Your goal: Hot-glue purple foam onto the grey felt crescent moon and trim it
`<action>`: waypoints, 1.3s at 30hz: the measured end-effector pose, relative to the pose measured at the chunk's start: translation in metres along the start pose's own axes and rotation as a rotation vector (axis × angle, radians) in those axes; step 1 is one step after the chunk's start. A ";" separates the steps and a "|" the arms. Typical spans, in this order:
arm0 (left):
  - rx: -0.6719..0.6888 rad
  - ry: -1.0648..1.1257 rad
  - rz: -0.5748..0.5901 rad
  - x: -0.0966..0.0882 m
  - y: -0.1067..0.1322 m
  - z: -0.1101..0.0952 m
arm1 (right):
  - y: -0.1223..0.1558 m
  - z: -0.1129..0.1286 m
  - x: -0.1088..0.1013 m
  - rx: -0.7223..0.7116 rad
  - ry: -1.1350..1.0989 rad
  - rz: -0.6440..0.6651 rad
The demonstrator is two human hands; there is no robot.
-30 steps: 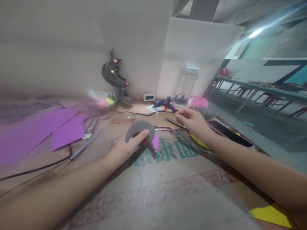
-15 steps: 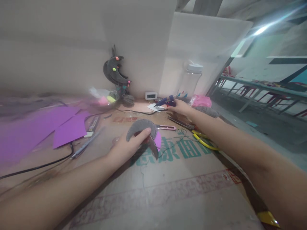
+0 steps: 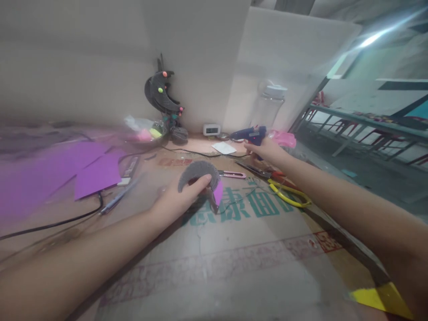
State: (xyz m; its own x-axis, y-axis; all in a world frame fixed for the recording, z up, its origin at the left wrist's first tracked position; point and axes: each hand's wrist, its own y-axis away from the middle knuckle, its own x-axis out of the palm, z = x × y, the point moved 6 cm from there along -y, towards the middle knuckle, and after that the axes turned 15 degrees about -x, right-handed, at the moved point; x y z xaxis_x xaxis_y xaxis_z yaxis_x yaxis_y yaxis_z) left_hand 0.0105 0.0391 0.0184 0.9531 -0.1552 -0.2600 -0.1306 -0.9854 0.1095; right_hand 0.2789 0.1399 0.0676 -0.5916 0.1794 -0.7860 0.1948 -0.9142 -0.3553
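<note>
My left hand (image 3: 187,191) is closed on a grey crescent moon piece (image 3: 197,169), its thumb pressed on the top. A purple piece (image 3: 217,195) shows at the crescent's right end. Farther back on the right, my right hand (image 3: 267,151) grips a dark blue hot glue gun (image 3: 254,133), nozzle pointing left. Left of that hand lies a small white pad (image 3: 224,148). Between the hands rest a pink utility knife (image 3: 234,174) and scissors (image 3: 289,196) with yellow handles. The fingers under the crescent are hidden.
Purple sheets (image 3: 96,174), a pen (image 3: 117,198) and a black cord (image 3: 67,221) lie at left. Along the back stand a dark crescent ornament (image 3: 157,93), a small digital clock (image 3: 211,129) and a clear bottle (image 3: 269,109). Printed cardboard (image 3: 214,267) covers the table.
My right hand has lifted the glue gun off the white pad and moved it right. My left hand still holds the crescent in nearly the same place.
</note>
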 end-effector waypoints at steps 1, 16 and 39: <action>-0.007 -0.003 -0.009 0.000 0.000 0.001 | 0.008 0.007 -0.002 0.002 -0.056 -0.006; 0.067 -0.131 -0.063 -0.004 -0.002 -0.006 | 0.122 0.064 0.016 -0.104 -0.234 0.029; 0.008 -0.150 -0.110 -0.008 -0.002 -0.001 | 0.126 0.078 0.030 -0.281 -0.220 0.152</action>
State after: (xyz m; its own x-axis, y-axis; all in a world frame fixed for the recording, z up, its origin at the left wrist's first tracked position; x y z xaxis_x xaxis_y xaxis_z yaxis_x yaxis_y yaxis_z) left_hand 0.0037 0.0425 0.0211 0.9105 -0.0547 -0.4098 -0.0305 -0.9974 0.0655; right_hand 0.2252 0.0017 0.0387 -0.6874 -0.0605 -0.7237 0.4819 -0.7835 -0.3923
